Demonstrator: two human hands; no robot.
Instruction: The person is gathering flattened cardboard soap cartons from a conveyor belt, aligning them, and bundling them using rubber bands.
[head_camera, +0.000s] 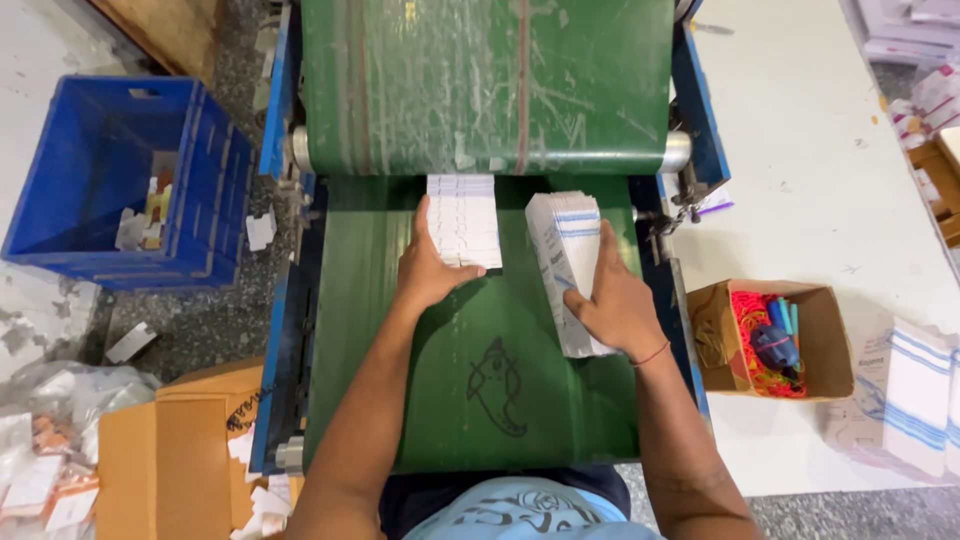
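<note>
On green belt: right hand (612, 298) grips carton stack (567, 268), long axis fwd; left hand (428, 270) flat on cartons (462, 220).

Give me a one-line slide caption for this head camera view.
Left hand presses a row of white cartons on a green conveyor belt; right hand grips another stack.

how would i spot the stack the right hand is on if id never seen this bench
Find the green belt in the middle. Two white stacks lie on it just below the roller; take the one under the right hand. Unlike the flat stack by the left hand, the tilted stack leans on edge and shows blue stripes.
</note>
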